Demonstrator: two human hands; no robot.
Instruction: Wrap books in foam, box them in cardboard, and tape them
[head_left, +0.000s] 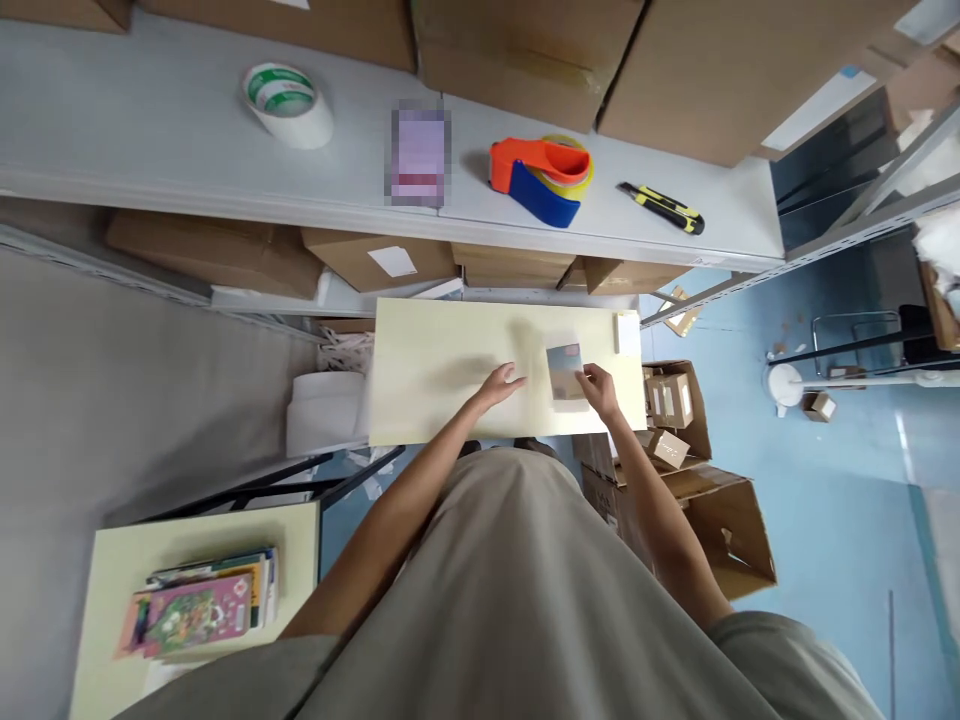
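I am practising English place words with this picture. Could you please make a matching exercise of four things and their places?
Things:
1. white tape roll with green print
2. orange and blue tape dispenser
3. yellow and black utility knife
4. stack of colourful books

Places:
A. grey shelf, far right
B. pale yellow table, lower left
C. grey shelf, far left
D. grey shelf, between the other tape and the cutting tool

Pairs: 1-C, 2-D, 3-A, 4-B
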